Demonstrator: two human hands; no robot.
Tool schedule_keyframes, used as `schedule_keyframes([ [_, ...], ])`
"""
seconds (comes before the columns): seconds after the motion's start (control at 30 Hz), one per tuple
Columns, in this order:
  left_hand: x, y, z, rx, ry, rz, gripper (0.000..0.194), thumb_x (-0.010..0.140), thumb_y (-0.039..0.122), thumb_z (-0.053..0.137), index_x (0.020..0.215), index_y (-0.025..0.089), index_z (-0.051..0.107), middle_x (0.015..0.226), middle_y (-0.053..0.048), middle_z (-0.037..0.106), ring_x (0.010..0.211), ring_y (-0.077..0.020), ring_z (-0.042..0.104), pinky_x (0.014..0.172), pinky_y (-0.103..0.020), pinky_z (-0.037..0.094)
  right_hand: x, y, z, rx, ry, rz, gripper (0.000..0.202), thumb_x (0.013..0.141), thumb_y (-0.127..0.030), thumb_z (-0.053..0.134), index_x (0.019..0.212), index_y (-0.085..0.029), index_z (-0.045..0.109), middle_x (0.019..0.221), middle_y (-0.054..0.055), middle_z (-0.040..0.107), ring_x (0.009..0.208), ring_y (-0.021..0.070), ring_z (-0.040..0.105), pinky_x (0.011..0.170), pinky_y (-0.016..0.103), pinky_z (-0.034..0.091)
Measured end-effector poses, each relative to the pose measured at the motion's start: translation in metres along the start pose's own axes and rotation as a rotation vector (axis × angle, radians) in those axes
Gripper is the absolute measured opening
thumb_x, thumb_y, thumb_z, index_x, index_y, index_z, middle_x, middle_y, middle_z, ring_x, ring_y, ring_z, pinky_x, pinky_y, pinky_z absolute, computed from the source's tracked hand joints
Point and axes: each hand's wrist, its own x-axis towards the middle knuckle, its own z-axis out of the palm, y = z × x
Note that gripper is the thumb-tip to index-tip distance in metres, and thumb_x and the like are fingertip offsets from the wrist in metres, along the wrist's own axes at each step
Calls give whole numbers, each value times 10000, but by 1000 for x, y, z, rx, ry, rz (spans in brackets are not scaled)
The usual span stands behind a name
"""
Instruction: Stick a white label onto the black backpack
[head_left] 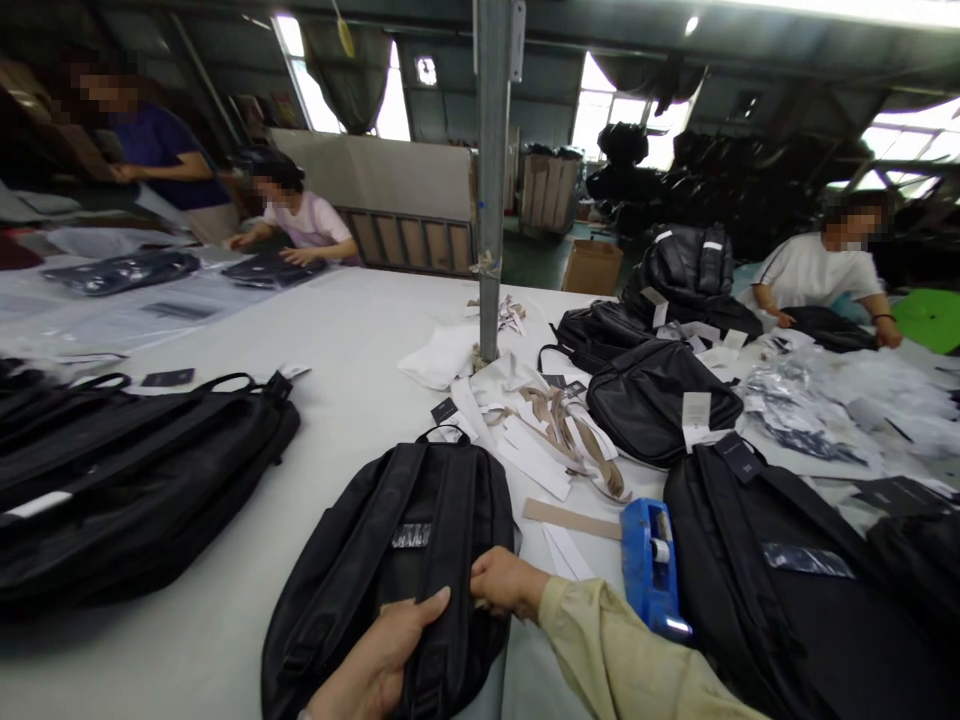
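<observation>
A black backpack (pixel 401 475) lies in front of me with its two shoulder straps facing up and a small clear plastic piece (pixel 412 536) between them. My left hand (pixel 386 645) is closed on the right-hand shoulder strap (pixel 448 520), thumb on top, the other fingers mostly hidden. Beside that strap, my right hand (pixel 506 582) is closed in a pinch at the backpack's right side; what its fingertips hold is hidden. A dark hang tag (pixel 444 411) lies by the top handle.
Black backpacks (pixel 135 480) lie left, with more on the right (pixel 817 570). A blue tape dispenser (pixel 649 570) stands near my right forearm. Paper strips (pixel 574 440) lie around a metal post (pixel 491 180). Co-workers (pixel 307 220) handle bags across the table.
</observation>
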Motion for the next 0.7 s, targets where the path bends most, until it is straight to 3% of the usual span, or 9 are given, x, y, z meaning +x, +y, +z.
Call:
schedule_keyframes([
  [0.1,7,-11,-2,-71,-66,-50,324,766,245,765,972,13,673,795,-224,748,815,-389,728,768,-505,607,-2,14,5,98,-20,49,139,683,-214,573,567,-197,500,428,-64,448,346,73,336,361,201,235],
  [0.33,11,-23,-2,-197,-36,-164,397,778,292,756,1089,70,649,816,-194,758,814,-380,730,755,-496,601,-1,30,7,166,32,-8,331,663,-414,711,567,-179,499,424,-69,423,365,53,343,353,190,198],
  [0.53,11,-27,-2,-268,-140,-231,412,808,357,726,1018,8,663,778,-217,746,696,-332,727,675,-397,601,-2,29,3,235,5,-36,408,651,-496,729,577,-181,480,430,-83,403,364,40,309,360,190,186],
  [0.7,15,-43,-1,-334,-93,-98,363,787,337,749,977,38,672,835,-203,757,728,-321,732,641,-377,597,2,28,-7,191,-40,-12,389,639,-481,741,600,-173,506,464,-60,470,370,49,352,360,190,199],
])
